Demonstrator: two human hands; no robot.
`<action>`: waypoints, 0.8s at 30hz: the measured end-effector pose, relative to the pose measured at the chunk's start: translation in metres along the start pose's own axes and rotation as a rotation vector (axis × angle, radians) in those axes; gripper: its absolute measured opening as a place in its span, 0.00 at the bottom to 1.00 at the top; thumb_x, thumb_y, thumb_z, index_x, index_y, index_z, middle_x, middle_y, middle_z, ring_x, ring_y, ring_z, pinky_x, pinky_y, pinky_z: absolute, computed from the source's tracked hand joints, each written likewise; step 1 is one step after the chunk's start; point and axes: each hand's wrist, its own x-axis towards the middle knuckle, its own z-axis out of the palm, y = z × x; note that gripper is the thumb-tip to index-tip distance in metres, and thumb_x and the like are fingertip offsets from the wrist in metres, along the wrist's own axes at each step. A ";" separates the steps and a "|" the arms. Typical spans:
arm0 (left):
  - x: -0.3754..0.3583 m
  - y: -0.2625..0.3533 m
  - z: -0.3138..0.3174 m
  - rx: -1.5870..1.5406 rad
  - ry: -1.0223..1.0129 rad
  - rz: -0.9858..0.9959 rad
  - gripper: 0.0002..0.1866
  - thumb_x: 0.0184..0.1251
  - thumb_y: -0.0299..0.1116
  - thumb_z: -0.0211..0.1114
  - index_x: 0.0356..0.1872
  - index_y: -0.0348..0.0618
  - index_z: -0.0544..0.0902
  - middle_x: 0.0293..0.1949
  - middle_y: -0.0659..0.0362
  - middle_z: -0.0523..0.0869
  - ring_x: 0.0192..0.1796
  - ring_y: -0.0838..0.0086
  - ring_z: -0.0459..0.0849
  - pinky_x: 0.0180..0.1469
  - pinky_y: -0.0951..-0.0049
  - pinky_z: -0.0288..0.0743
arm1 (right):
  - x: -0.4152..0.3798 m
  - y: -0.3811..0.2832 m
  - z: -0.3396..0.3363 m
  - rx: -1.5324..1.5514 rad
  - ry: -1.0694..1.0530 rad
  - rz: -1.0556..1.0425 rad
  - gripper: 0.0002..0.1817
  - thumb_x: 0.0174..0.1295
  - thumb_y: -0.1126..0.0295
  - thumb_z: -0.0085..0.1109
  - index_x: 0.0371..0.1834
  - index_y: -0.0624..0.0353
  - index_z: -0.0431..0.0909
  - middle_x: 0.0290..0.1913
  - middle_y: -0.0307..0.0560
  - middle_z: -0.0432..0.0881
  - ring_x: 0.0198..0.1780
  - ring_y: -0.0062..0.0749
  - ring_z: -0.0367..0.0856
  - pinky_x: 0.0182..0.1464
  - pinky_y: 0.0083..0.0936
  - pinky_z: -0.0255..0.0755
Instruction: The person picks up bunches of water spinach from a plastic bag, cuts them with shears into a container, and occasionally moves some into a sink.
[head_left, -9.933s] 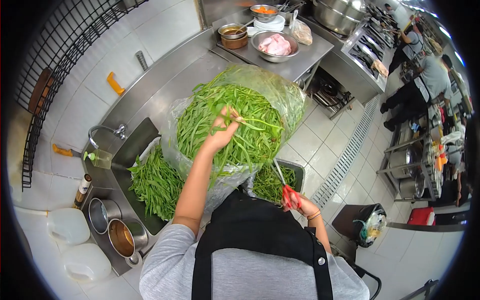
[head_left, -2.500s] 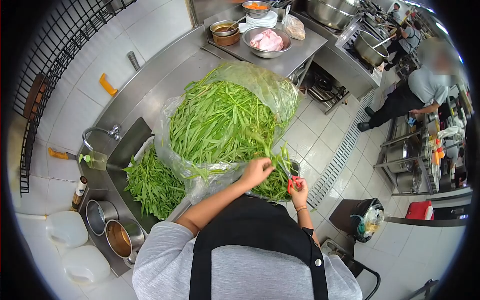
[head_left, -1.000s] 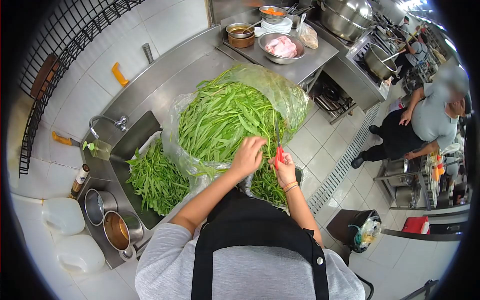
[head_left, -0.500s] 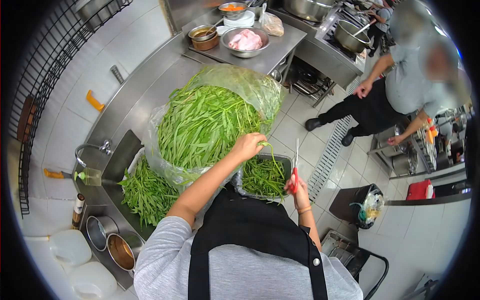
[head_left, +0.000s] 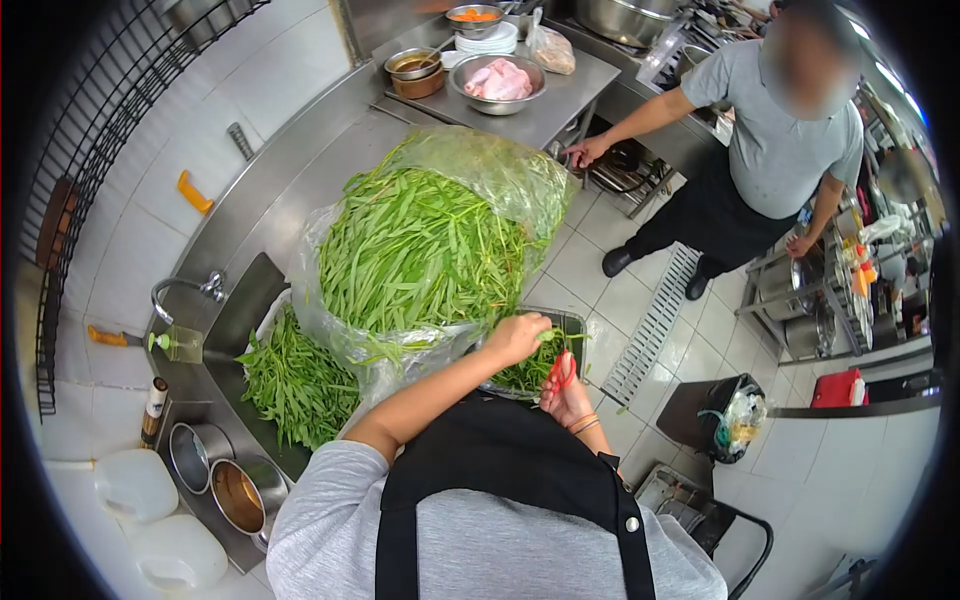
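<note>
My left hand [head_left: 519, 338] is closed around a few green stems [head_left: 566, 336] that look like water spinach, held over a rectangular tub [head_left: 572, 322] of cut greens [head_left: 522, 376]. In my right hand [head_left: 568, 400] are red-handled scissors [head_left: 562, 370], their blades up against the stems. How far the blades are apart is hard to see. Beyond my hands, a big clear plastic bag [head_left: 525, 175] lies spread with a large heap of long-leaved greens [head_left: 410, 250]. More greens [head_left: 298, 385] lie in the sink to the left.
A faucet [head_left: 212, 286], soap bottle [head_left: 183, 344] and metal pots [head_left: 240, 495] are around the sink [head_left: 262, 275]. A bowl of raw poultry [head_left: 497, 82] stands on the far counter. At right are a person [head_left: 780, 150] with an arm stretched toward the counter, and a black bin [head_left: 690, 412].
The scissors have come left and down to the stems in my left hand, which has shifted right and lower. The other person has stepped nearer and reached an arm toward the counter.
</note>
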 end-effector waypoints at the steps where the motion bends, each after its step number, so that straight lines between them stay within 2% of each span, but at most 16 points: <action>1: -0.004 0.000 0.001 -0.002 -0.030 -0.047 0.13 0.47 0.25 0.63 0.37 0.45 0.77 0.34 0.54 0.79 0.38 0.57 0.80 0.39 0.62 0.75 | 0.007 0.005 -0.004 -0.018 0.043 0.007 0.28 0.54 0.36 0.50 0.16 0.48 0.62 0.16 0.33 0.65 0.16 0.23 0.63 0.20 0.21 0.57; 4: -0.014 -0.003 -0.009 -0.050 0.073 -0.145 0.12 0.48 0.24 0.62 0.37 0.43 0.76 0.36 0.53 0.79 0.39 0.56 0.80 0.40 0.62 0.75 | 0.020 0.013 -0.015 -0.116 0.116 0.033 0.28 0.54 0.34 0.49 0.17 0.47 0.62 0.15 0.34 0.65 0.16 0.23 0.63 0.20 0.21 0.57; 6: -0.013 -0.016 -0.028 -0.127 0.286 -0.186 0.12 0.50 0.24 0.61 0.38 0.42 0.77 0.39 0.50 0.80 0.41 0.54 0.79 0.45 0.63 0.74 | 0.022 0.013 -0.021 -0.120 0.109 0.066 0.31 0.50 0.30 0.49 0.17 0.48 0.62 0.15 0.34 0.65 0.16 0.24 0.63 0.20 0.22 0.58; 7: -0.010 -0.019 -0.047 -0.065 0.466 -0.172 0.10 0.51 0.25 0.61 0.37 0.41 0.77 0.38 0.49 0.80 0.41 0.55 0.79 0.44 0.63 0.74 | 0.022 0.013 -0.021 -0.136 0.134 0.100 0.32 0.48 0.28 0.48 0.17 0.48 0.63 0.15 0.35 0.65 0.16 0.24 0.64 0.21 0.22 0.58; 8: -0.008 -0.024 -0.068 -0.028 0.572 -0.241 0.10 0.53 0.29 0.63 0.37 0.40 0.77 0.37 0.49 0.80 0.41 0.55 0.79 0.44 0.64 0.73 | 0.022 0.013 -0.021 -0.150 0.158 0.134 0.33 0.45 0.26 0.47 0.17 0.48 0.63 0.15 0.35 0.65 0.16 0.25 0.65 0.21 0.22 0.59; 10: -0.003 -0.041 -0.111 0.044 0.735 -0.340 0.14 0.51 0.35 0.67 0.37 0.41 0.78 0.34 0.51 0.79 0.38 0.57 0.79 0.40 0.64 0.72 | 0.023 0.013 -0.020 -0.211 0.141 0.148 0.35 0.43 0.24 0.46 0.16 0.48 0.63 0.16 0.35 0.67 0.17 0.26 0.66 0.22 0.21 0.60; 11: -0.003 -0.065 -0.122 0.154 0.761 -0.383 0.12 0.53 0.35 0.66 0.38 0.45 0.78 0.34 0.53 0.78 0.34 0.59 0.79 0.35 0.66 0.73 | 0.023 0.014 -0.019 -0.226 0.138 0.180 0.35 0.43 0.24 0.46 0.15 0.48 0.63 0.16 0.36 0.68 0.17 0.26 0.67 0.22 0.21 0.60; 12: -0.001 -0.077 -0.137 0.124 0.775 -0.449 0.09 0.52 0.31 0.65 0.37 0.47 0.80 0.34 0.54 0.78 0.33 0.60 0.79 0.33 0.66 0.72 | 0.024 0.013 -0.017 -0.241 0.136 0.210 0.35 0.43 0.24 0.46 0.15 0.48 0.63 0.16 0.36 0.70 0.17 0.26 0.67 0.23 0.21 0.61; 13: 0.002 -0.087 -0.151 0.153 0.769 -0.439 0.10 0.52 0.27 0.63 0.38 0.49 0.81 0.34 0.54 0.78 0.32 0.60 0.78 0.32 0.65 0.72 | 0.025 0.014 -0.014 -0.272 0.137 0.199 0.35 0.44 0.24 0.46 0.13 0.48 0.64 0.16 0.37 0.71 0.17 0.26 0.68 0.23 0.20 0.61; 14: 0.010 -0.094 -0.159 0.155 0.774 -0.440 0.10 0.52 0.27 0.63 0.38 0.49 0.81 0.34 0.54 0.78 0.32 0.60 0.78 0.32 0.65 0.72 | 0.025 0.015 -0.011 -0.277 0.134 0.199 0.35 0.44 0.24 0.46 0.13 0.48 0.64 0.16 0.37 0.71 0.17 0.26 0.68 0.23 0.20 0.61; 16: 0.023 -0.106 -0.173 0.160 0.616 -0.380 0.15 0.50 0.25 0.62 0.41 0.51 0.81 0.35 0.54 0.78 0.34 0.59 0.79 0.35 0.63 0.73 | 0.025 0.016 -0.003 -0.308 0.115 0.189 0.35 0.45 0.25 0.46 0.13 0.48 0.64 0.15 0.37 0.72 0.17 0.26 0.68 0.22 0.20 0.61; 17: 0.030 -0.110 -0.175 0.160 0.619 -0.381 0.15 0.50 0.25 0.62 0.41 0.51 0.81 0.35 0.54 0.78 0.34 0.59 0.79 0.35 0.63 0.73 | 0.024 0.015 0.002 -0.314 0.106 0.192 0.34 0.46 0.26 0.46 0.13 0.48 0.65 0.15 0.37 0.72 0.17 0.26 0.68 0.23 0.20 0.61; 19: 0.047 -0.120 -0.171 0.286 0.392 -0.371 0.19 0.48 0.23 0.62 0.44 0.54 0.81 0.35 0.54 0.78 0.36 0.60 0.79 0.37 0.61 0.73 | 0.025 0.014 0.006 -0.340 0.098 0.183 0.34 0.47 0.26 0.46 0.14 0.48 0.65 0.15 0.37 0.72 0.17 0.26 0.68 0.22 0.20 0.61; 20: 0.050 -0.125 -0.171 0.285 0.394 -0.368 0.19 0.48 0.23 0.62 0.44 0.54 0.81 0.35 0.54 0.78 0.36 0.60 0.79 0.37 0.61 0.73 | 0.025 0.013 0.008 -0.362 0.090 0.175 0.33 0.47 0.26 0.46 0.14 0.48 0.65 0.16 0.37 0.72 0.17 0.26 0.69 0.22 0.20 0.62; 22: 0.056 -0.128 -0.171 0.377 0.183 -0.434 0.17 0.50 0.24 0.61 0.43 0.53 0.80 0.39 0.54 0.78 0.39 0.58 0.79 0.40 0.61 0.73 | 0.020 0.011 0.014 -0.366 0.091 0.155 0.32 0.49 0.28 0.46 0.16 0.48 0.66 0.16 0.38 0.73 0.16 0.25 0.70 0.21 0.19 0.63; 24: 0.050 -0.120 -0.177 0.302 0.216 -0.408 0.13 0.52 0.25 0.61 0.41 0.50 0.79 0.39 0.55 0.78 0.39 0.61 0.79 0.40 0.63 0.74 | 0.019 0.011 0.013 -0.405 0.045 0.066 0.31 0.51 0.29 0.46 0.18 0.49 0.67 0.17 0.38 0.73 0.17 0.23 0.70 0.21 0.17 0.64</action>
